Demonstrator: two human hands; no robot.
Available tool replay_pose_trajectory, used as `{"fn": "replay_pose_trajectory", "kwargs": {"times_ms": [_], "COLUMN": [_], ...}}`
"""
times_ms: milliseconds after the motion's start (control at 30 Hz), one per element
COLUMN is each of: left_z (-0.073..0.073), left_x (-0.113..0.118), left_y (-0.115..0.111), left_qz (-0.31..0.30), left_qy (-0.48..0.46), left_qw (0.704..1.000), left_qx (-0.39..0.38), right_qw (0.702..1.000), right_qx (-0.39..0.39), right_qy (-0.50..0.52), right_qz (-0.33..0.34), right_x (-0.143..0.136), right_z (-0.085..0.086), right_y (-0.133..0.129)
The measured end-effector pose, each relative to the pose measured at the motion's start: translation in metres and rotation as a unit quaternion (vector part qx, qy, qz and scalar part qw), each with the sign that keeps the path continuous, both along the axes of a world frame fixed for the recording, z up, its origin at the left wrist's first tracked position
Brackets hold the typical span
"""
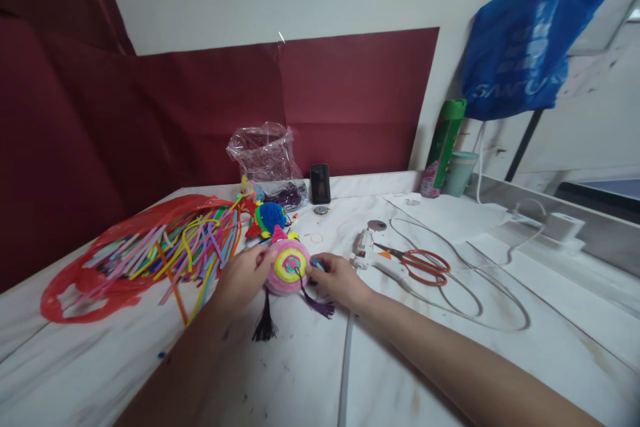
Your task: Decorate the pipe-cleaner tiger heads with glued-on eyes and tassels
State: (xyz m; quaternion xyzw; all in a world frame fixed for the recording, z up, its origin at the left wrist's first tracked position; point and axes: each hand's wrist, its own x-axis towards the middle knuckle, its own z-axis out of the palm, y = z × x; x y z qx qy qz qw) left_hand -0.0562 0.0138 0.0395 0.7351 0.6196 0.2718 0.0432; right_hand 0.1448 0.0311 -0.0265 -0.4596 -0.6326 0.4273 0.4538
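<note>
A round pink ornament [279, 280] made of pipe cleaners faces me, with yellow and teal rings at its centre. My left hand [245, 277] grips its left edge, fingers closed. At the right edge, my right hand [340, 280] pinches it, and a small blue part [317, 265] shows by the fingertips; what that is I cannot make out. A black tassel [265, 323] hangs below, and a dark purple tassel [319, 305] trails to the lower right. Just behind sits a blue pipe-cleaner figure [271, 218] with green and red parts.
Many coloured pipe cleaners [185, 240] lie on a red plastic bag [55, 293] at left. To the right are a glue gun [373, 255], orange-handled scissors [425, 267] and a looping cable [520, 307]. A phone [320, 183] and a clear plastic bag [263, 153] stand at the back.
</note>
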Motion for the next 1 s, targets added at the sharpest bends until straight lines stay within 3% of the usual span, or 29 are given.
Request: {"fn": "replay_pose_trajectory", "kwargs": {"times_ms": [100, 233, 433, 533, 633, 767, 867, 1000], "left_z": [-0.006, -0.019, -0.036, -0.045, -0.053, -0.057, -0.053, -0.035], "left_x": [0.001, 0.004, 0.000, -0.003, -0.003, 0.005, 0.015, 0.022], "left_y": [0.003, 0.012, 0.026, 0.036, 0.043, 0.042, 0.036, 0.029], "left_qz": [-0.042, -0.097, -0.152, -0.092, -0.020, -0.103, -0.150, -0.170], "left_qy": [-0.057, -0.092, -0.120, -0.211, -0.403, -0.552, -0.571, -0.594], "left_qw": [0.997, 0.985, 0.976, 0.970, 0.915, 0.814, 0.793, 0.785], "left_qx": [0.030, 0.106, 0.101, 0.077, -0.026, -0.146, -0.150, -0.055], "right_qw": [0.999, 0.995, 0.994, 0.990, 0.982, 0.984, 0.995, 0.985], "right_qx": [-0.004, 0.022, -0.011, 0.000, 0.051, 0.113, 0.070, 0.129], "right_qy": [0.036, 0.076, 0.012, -0.024, -0.039, -0.051, -0.015, 0.104], "right_qz": [-0.015, -0.069, -0.105, -0.139, -0.175, -0.131, -0.072, -0.043], "right_x": [-0.001, 0.005, 0.013, 0.017, 0.022, 0.028, 0.028, 0.027], "right_z": [-0.001, 0.010, 0.009, 0.004, 0.006, 0.008, 0.004, 0.009], "right_y": [0.002, 0.001, 0.006, 0.013, 0.018, 0.022, 0.025, 0.023]}}
